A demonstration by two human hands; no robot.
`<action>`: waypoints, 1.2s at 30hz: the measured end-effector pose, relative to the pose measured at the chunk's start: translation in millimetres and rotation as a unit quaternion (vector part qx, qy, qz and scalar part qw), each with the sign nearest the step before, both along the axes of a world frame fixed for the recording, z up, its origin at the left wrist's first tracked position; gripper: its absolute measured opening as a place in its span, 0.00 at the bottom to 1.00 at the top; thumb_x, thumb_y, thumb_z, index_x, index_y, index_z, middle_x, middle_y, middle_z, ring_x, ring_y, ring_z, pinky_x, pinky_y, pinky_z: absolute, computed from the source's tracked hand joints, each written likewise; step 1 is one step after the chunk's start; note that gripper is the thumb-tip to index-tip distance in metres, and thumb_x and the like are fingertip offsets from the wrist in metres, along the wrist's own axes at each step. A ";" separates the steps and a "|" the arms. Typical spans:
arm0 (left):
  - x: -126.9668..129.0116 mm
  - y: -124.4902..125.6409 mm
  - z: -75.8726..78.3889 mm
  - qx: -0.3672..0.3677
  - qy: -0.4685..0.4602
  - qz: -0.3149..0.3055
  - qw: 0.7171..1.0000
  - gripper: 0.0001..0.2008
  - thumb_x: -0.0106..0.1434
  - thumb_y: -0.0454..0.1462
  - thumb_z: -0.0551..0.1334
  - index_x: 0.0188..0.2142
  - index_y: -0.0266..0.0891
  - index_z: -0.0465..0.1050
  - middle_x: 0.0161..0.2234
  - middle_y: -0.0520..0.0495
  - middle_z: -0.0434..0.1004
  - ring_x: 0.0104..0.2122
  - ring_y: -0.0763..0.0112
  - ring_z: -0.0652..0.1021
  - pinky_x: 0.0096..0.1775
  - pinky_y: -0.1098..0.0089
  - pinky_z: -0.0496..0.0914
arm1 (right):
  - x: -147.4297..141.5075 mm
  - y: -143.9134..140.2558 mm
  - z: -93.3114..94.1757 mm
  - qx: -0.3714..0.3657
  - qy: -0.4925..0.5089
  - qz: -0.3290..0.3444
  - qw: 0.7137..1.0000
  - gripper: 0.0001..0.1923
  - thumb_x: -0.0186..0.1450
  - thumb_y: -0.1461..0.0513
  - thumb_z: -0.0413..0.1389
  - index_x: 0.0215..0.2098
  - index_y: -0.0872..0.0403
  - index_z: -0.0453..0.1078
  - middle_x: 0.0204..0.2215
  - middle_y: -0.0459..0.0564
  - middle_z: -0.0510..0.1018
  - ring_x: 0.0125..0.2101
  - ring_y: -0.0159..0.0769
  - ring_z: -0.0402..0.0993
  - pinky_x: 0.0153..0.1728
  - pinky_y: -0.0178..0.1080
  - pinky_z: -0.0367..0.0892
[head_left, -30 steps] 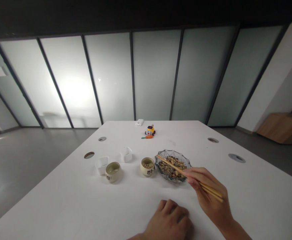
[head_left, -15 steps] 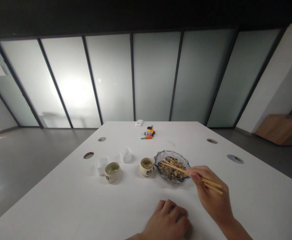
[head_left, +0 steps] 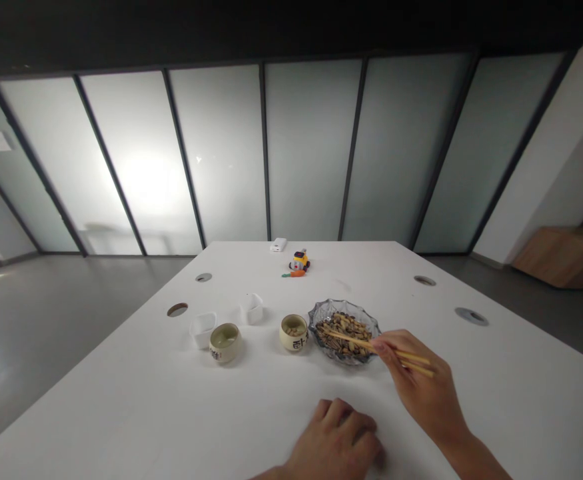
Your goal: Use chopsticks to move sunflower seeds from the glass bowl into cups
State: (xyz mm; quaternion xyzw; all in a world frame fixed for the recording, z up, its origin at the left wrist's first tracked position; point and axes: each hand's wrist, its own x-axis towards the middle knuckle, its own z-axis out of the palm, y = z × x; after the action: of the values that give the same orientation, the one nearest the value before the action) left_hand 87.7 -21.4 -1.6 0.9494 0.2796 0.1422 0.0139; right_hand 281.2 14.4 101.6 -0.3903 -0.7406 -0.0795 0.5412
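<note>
Right hand pinches chopsticks, fingers closed round them — long axis runs toward 10 o'clock, tips down in the seeds of the glass dish. Left hand lies loosely curled on the bench, holding nothing. Cup sits just left of the dish.

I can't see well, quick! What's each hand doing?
Left hand: holding nothing, resting palm-down on the white table.
Right hand: closed on wooden chopsticks, tips in the glass dish of seeds.
</note>
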 end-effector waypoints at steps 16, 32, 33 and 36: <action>1.8 0.1 -0.7 0.032 0.016 -0.001 0.999 0.21 0.73 0.56 0.66 0.50 0.41 0.74 0.56 0.47 0.78 0.50 0.58 0.74 0.48 0.61 0.67 | -4.3 -8.0 2.1 0.038 0.045 0.010 0.998 0.09 0.75 0.63 0.57 0.41 0.50 0.79 0.34 0.50 0.84 0.34 0.37 0.84 0.37 0.37 0.81; 0.6 -1.4 1.7 0.027 0.010 -0.004 1.000 0.20 0.75 0.54 0.64 0.50 0.40 0.73 0.56 0.47 0.78 0.50 0.58 0.74 0.49 0.62 0.67 | -2.6 -5.5 5.9 -0.001 0.084 -0.029 0.996 0.15 0.77 0.57 0.54 0.35 0.50 0.77 0.30 0.48 0.82 0.30 0.35 0.82 0.32 0.34 0.76; 0.1 -1.5 3.6 0.019 0.008 -0.005 1.000 0.20 0.76 0.54 0.63 0.51 0.40 0.73 0.56 0.47 0.78 0.50 0.58 0.74 0.49 0.62 0.67 | 2.3 -3.8 6.9 -0.011 0.079 -0.040 0.996 0.16 0.77 0.56 0.54 0.34 0.50 0.77 0.28 0.47 0.82 0.29 0.35 0.81 0.31 0.33 0.75; -0.3 -1.6 8.3 -0.003 0.007 -0.004 1.000 0.20 0.75 0.54 0.64 0.51 0.42 0.73 0.57 0.49 0.77 0.51 0.58 0.74 0.50 0.61 0.67 | 9.3 0.5 6.5 -0.035 0.062 -0.041 0.997 0.17 0.77 0.55 0.54 0.32 0.50 0.75 0.26 0.45 0.81 0.26 0.34 0.81 0.29 0.32 0.73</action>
State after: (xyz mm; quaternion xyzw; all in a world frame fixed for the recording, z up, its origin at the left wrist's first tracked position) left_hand 87.4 -23.0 6.7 0.9513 0.2768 0.1348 0.0157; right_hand 290.5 14.8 108.0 -0.4435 -0.6913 -0.0512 0.5682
